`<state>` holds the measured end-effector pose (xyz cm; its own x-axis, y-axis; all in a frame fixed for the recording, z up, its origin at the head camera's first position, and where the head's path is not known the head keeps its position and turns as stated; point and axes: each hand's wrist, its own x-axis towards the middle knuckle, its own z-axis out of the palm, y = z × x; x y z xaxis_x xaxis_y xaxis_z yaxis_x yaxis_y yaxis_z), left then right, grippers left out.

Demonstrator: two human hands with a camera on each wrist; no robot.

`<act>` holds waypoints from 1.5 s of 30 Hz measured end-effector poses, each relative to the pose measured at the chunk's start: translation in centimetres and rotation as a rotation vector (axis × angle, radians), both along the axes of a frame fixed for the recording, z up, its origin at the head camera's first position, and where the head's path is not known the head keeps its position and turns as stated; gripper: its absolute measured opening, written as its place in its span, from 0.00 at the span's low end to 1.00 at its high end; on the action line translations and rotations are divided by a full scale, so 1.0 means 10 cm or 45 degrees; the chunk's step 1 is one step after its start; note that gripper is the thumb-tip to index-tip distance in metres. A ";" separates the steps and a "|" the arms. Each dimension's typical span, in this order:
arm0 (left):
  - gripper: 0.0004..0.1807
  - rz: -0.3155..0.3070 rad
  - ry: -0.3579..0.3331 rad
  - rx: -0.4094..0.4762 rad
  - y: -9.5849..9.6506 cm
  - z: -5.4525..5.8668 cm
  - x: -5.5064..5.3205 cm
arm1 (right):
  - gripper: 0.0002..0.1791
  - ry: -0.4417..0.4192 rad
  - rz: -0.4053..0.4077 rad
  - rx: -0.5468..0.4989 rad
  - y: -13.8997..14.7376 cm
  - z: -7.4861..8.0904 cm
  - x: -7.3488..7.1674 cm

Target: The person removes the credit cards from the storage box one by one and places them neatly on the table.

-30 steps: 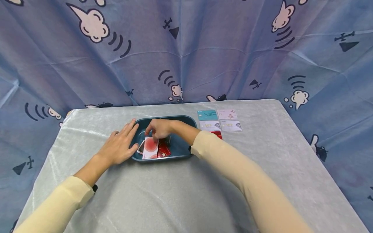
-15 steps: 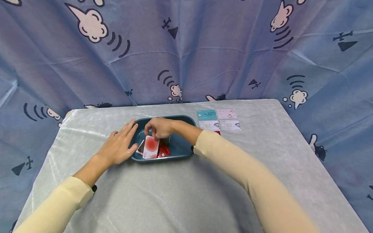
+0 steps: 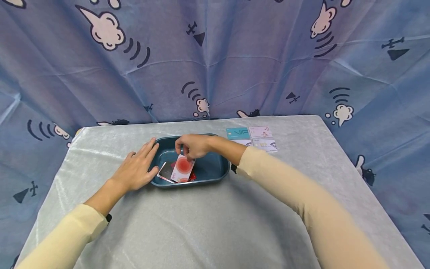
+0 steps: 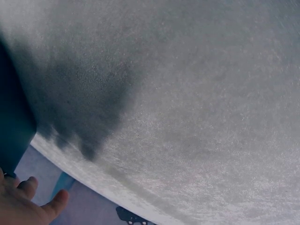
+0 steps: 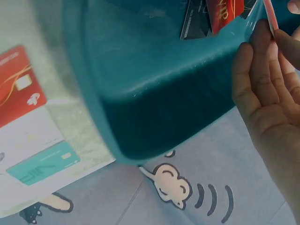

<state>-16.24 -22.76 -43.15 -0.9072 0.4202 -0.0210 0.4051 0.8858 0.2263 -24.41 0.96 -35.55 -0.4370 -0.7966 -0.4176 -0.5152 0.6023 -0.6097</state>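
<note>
A white card with red circles [image 3: 183, 170] stands tilted in the blue-green plastic tray [image 3: 216, 168]. My right hand [image 3: 195, 145] pinches its upper edge between thumb and fingers; the right wrist view shows the card edge-on. Against the tray's left end rests my left hand [image 3: 136, 170], fingers straight. Under and beside the held card lie a dark card with a pale border [image 3: 166, 172] and a red card [image 3: 192, 176], partly hidden. The right wrist view also shows a black card [image 5: 194, 21] in the tray.
Right of the tray, cards lie in rows on the grey cloth: a teal VIP card [image 3: 237, 133], a pink card [image 3: 260, 132] and a white VIP card [image 3: 264, 145]. My right sleeve covers part of this group. A patterned curtain [image 3: 215, 63] hangs behind the table.
My right hand has moved right with the circle-patterned card, which now tilts more and uncovers more of the dark card. The right forearm covers the red card outside the tray. The left hand stays put.
</note>
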 end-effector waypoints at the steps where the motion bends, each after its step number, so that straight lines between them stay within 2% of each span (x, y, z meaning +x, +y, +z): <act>1: 0.41 -0.002 0.002 0.001 0.00 0.00 0.00 | 0.18 0.011 0.004 -0.003 0.02 0.02 0.00; 5: 0.41 -0.002 0.000 -0.002 -0.01 -0.01 0.01 | 0.21 0.069 0.019 -0.023 0.12 0.07 -0.03; 9: 0.41 0.000 0.006 -0.005 -0.01 -0.01 0.01 | 0.19 0.113 0.004 -0.033 0.26 0.13 -0.07; 12: 0.41 -0.002 0.012 -0.002 0.00 -0.01 0.01 | 0.16 0.122 -0.041 -0.029 0.38 0.18 -0.10; 19: 0.41 -0.005 0.015 -0.005 0.00 -0.01 0.00 | 0.16 0.086 -0.218 0.028 0.67 0.29 -0.17; 30: 0.41 -0.004 0.003 -0.014 0.01 0.00 0.00 | 0.16 0.064 -0.317 0.045 1.13 0.42 -0.28; 38: 0.41 -0.006 0.012 -0.011 0.00 0.00 0.00 | 0.15 0.012 -0.410 0.015 1.45 0.37 -0.34; 45: 0.41 -0.008 0.009 -0.012 0.01 0.01 0.02 | 0.15 -0.025 -0.457 -0.019 1.69 0.27 -0.31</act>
<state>-16.08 -22.67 -43.05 -0.9046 0.4258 -0.0187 0.4123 0.8853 0.2150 -27.54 17.83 -32.88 -0.6821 -0.5998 -0.4183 -0.2608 0.7339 -0.6272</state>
